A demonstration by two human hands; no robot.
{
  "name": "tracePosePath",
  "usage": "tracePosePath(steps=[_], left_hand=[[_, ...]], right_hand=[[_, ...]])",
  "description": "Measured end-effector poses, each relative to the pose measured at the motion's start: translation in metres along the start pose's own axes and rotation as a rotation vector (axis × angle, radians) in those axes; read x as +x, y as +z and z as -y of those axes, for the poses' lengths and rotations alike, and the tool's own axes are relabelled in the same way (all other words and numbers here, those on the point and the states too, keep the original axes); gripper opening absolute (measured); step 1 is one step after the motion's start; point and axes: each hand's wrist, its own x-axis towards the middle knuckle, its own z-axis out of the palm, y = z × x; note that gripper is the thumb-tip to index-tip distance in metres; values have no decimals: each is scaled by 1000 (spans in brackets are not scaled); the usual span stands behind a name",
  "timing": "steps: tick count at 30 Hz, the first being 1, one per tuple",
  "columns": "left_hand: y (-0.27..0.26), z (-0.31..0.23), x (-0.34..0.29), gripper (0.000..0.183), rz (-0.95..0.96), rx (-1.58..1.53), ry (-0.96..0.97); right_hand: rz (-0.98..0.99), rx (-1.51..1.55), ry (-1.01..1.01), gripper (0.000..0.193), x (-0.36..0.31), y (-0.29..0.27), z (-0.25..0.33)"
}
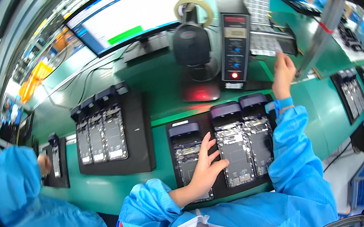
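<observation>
My left hand [202, 171] reaches over a black tray [218, 196] with its fingers spread, holding nothing. Its fingertips are over the gap between an opened phone body [185, 156] on the left and the middle phone body [236, 157]; whether they touch is unclear. A third opened phone body [261, 144] lies at the right of the tray. Dark blocks cover the far ends of all three. Farther off, my right hand [283, 75], with a blue wrist band [279, 105], pinches the lower edge of a strip of white labels [265, 44] hanging from a dispenser [289, 37].
A handheld scanner [191, 45] stands on its stand beside a grey control box [234, 47] with a red light. A monitor [127, 12] is behind. Another black tray [140, 149] with phone bodies lies left. Co-workers' blue sleeves [11, 175] show on both sides.
</observation>
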Motion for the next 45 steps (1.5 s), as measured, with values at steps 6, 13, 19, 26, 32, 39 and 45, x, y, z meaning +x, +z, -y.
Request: tracePosePath(steps=[6,13,19,26,32,39,45], left_hand=[[-6,2,8,86,-44,-105,-71],[-14,-11,19,75,138,3,-245],[-6,0,29,50,303,318,-299],[1,33,14,64,298,130,-168],[-5,7,6,72,254,-188,-46],[-44,-51,2,38,303,-718,15],[-37,-91,48,25,-59,-813,240]], right_hand=[[-112,103,45,22,-9,10,9],[83,443,-59,24,-43,30,46],[704,444,1,25,-89,53,56],[697,525,116,30,-81,50,58],[716,492,178,29,-83,53,64],[1025,-118,430,29,-95,71,51],[668,292,440,13,-84,59,53]])
